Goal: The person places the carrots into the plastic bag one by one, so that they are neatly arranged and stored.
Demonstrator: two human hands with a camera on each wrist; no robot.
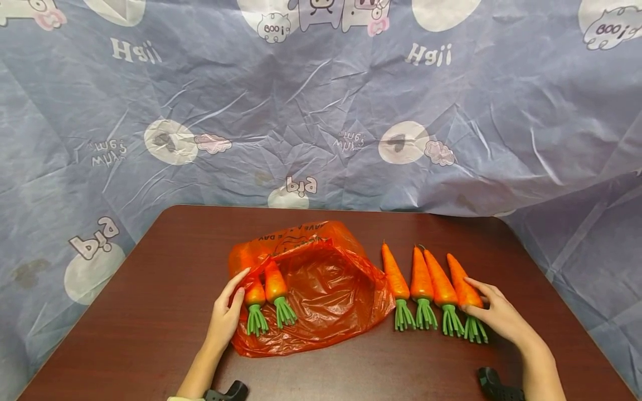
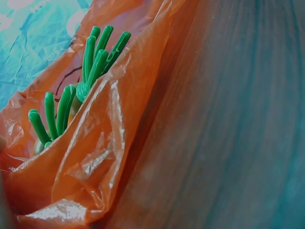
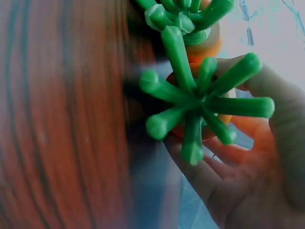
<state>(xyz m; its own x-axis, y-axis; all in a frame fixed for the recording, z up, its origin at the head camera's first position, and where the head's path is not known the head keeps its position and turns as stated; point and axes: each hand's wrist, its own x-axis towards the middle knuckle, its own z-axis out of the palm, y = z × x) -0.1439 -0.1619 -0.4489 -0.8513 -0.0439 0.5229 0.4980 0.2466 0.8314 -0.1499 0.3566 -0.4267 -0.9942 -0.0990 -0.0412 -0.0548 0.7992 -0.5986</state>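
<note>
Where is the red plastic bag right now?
In the head view, the red plastic bag lies open near the middle of the table, between the left hand and the row of four carrots on the right.

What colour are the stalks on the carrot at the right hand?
Green; the stalks show best in the right wrist view.

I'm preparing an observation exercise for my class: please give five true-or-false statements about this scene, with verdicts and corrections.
1. Two carrots show in the opening of the red bag. True.
2. Nothing touches the bag's left side. False: the left hand is on it.
3. The right hand holds the rightmost carrot. True.
4. Only two carrots lie outside the bag. False: four do, counting the held one.
5. The held carrot has no stalks. False: green stalks spread from its thick end.
</note>
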